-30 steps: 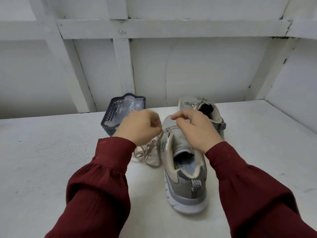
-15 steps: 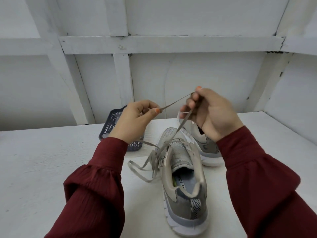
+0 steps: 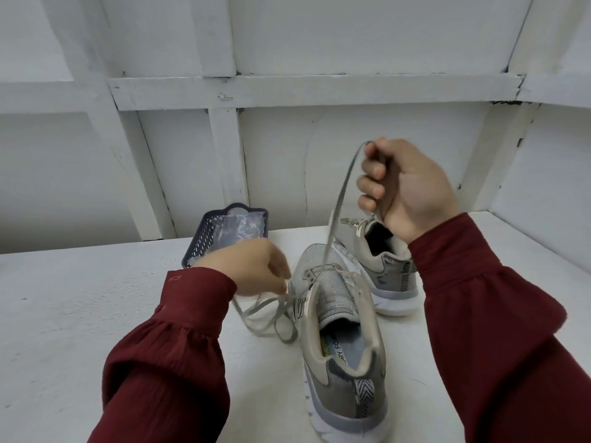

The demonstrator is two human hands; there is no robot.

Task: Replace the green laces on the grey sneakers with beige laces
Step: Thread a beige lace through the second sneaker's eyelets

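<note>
A grey sneaker (image 3: 339,340) lies on the white table, heel toward me, toe pointing away. A pale lace (image 3: 339,199) runs taut from its front eyelets up to my right hand (image 3: 406,190), which is fisted on it well above the shoe. The rest of the lace lies in loose loops (image 3: 268,318) on the table left of the shoe. My left hand (image 3: 252,270) is low beside the shoe's toe, blurred, fingers pinched at the loose lace. The second grey sneaker (image 3: 374,257) stands behind, with a lace in its eyelets.
A dark blue perforated basket (image 3: 204,238) with clear plastic wrapping inside stands at the back left, just beyond my left hand. White panelled walls close the table at the back and right. Dark red sleeves cover both forearms.
My right hand has pulled the lace higher and to the right, drawing it taut. My left hand dropped from the raised lace down to the loops beside the shoe's toe.
</note>
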